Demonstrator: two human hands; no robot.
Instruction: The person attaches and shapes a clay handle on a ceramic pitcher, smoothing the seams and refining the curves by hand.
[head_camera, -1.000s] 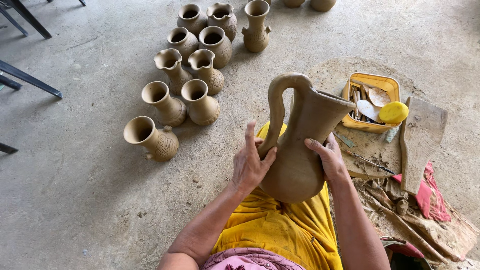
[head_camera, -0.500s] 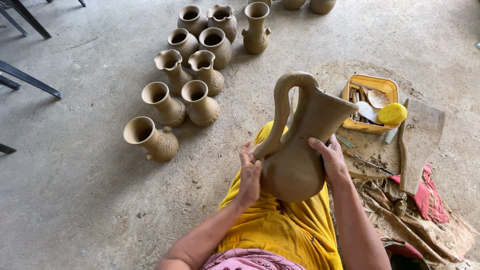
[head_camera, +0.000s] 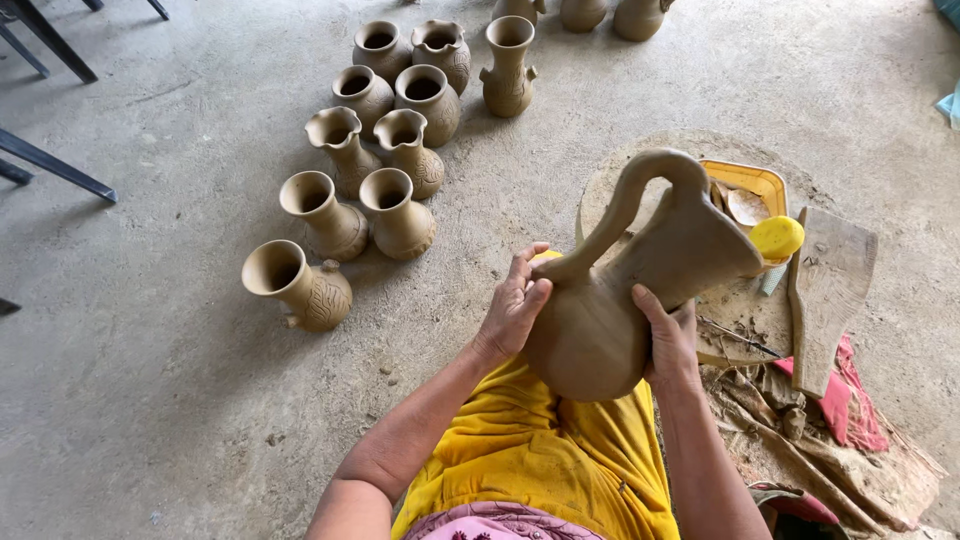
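Head view: we are gripping a tan unfired clay jug with looped handle (head_camera: 610, 300), tilted above our yellow-draped lap; left hand (head_camera: 512, 305) is pressing its handle base, right hand (head_camera: 668, 335) is cupping its belly.

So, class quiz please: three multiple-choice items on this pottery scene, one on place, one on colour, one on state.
1. Where is the sponge?
A. at the yellow tray
B. among the floor pots
C. on the lap

2. What colour is the cloth over the lap?
A. blue
B. yellow
C. white

3. How is the clay jug held?
A. lying on the floor
B. by one hand
C. between left hand and right hand

Answers: A, it rests on the tray's edge; B, the cloth is plainly yellow; C, both palms press its belly.
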